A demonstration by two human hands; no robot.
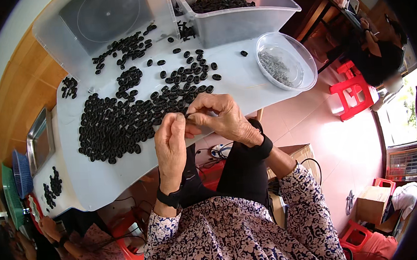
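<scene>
My left hand (171,144) and my right hand (223,115) meet at the table's near edge, fingertips almost touching. Each is closed in a pinch. Something small and dark shows at the right fingertips, mostly hidden, and I cannot make out what it is. Whatever the left fingers hold is covered too. Just beyond my hands lies a wide spread of small black oval pieces (116,129), each with a hollow in its middle. A looser group of the same pieces (190,73) sits farther back. At the right stands a round clear tub (306,77) with small silvery metal parts (274,69).
A clear plastic bin (244,26) holding black pieces stands at the back, beside a tipped clear bin (49,37) spilling more. A metal tray (40,141) and plastic baskets (22,173) are at left. Another person's hand (51,229) is lower left; a seated person (382,57) is far right.
</scene>
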